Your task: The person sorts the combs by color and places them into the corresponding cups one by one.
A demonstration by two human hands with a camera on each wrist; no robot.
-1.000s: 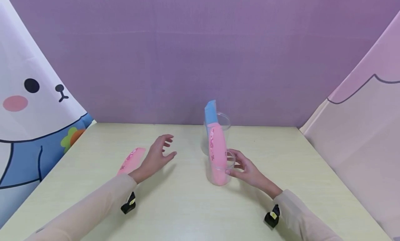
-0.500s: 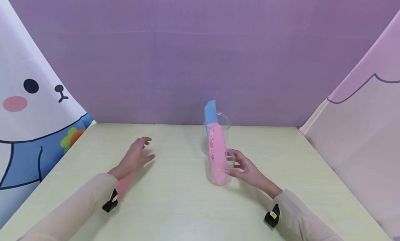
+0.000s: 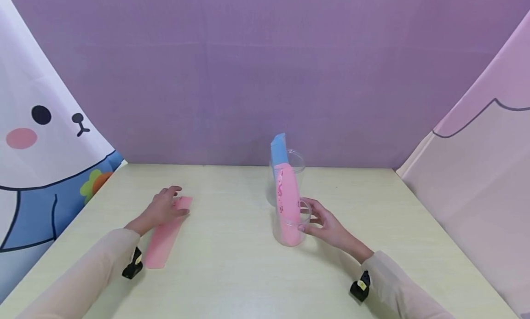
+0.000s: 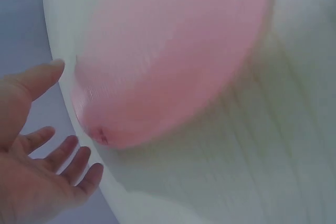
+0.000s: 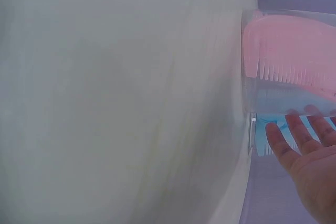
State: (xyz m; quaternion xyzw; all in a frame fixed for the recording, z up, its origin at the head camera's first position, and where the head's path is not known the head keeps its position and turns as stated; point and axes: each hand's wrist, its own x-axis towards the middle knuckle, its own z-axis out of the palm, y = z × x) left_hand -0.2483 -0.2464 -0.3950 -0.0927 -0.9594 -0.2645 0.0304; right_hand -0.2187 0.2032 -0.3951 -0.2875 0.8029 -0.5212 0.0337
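My left hand (image 3: 159, 211) hovers over a flat pink comb (image 3: 159, 250) lying on the table, with thumb and fingers spread apart. In the left wrist view the comb's end is beside the fingers, with a gap between. My right hand (image 3: 329, 227) holds a clear plastic cup (image 5: 270, 98) near its rim, thumb in front and fingers behind. A second pink comb (image 3: 287, 195) stands tilted inside that cup. Directly behind, a blue comb (image 3: 279, 149) leans in another clear cup (image 3: 271, 195). The front cup partly hides this rear one.
The pale table (image 3: 232, 273) meets a purple backdrop (image 3: 198, 80) just behind the rear cup. A cartoon-printed cloth (image 3: 33, 172) hangs at the left, and a pink-and-white cloth (image 3: 476, 172) at the right. Black cameras sit on both wrists.
My left hand has moved left and back toward me, from the middle of the table to above the lying pink comb. The right hand and both cups have stayed in place.
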